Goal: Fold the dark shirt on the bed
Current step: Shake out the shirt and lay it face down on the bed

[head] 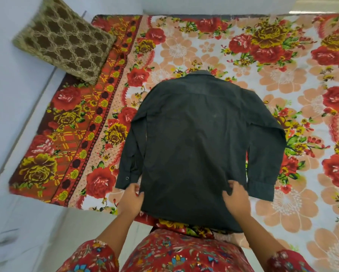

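The dark shirt point(194, 146) lies back-up and spread flat on the floral bed cover point(263, 55), collar at the far end and hem hanging over the near edge. Both long sleeves run down along its sides, cuffs near me. My left hand point(132, 199) grips the shirt's left side edge just below the left cuff. My right hand point(234, 197) pinches the cloth near the right side edge, fingers curled into a fold of fabric.
A brown patterned pillow point(64, 39) leans at the bed's far left corner against the white wall. The pale floor point(27, 232) lies at the left, beside the bed's near edge. My red floral dress point(174, 254) fills the bottom of the view.
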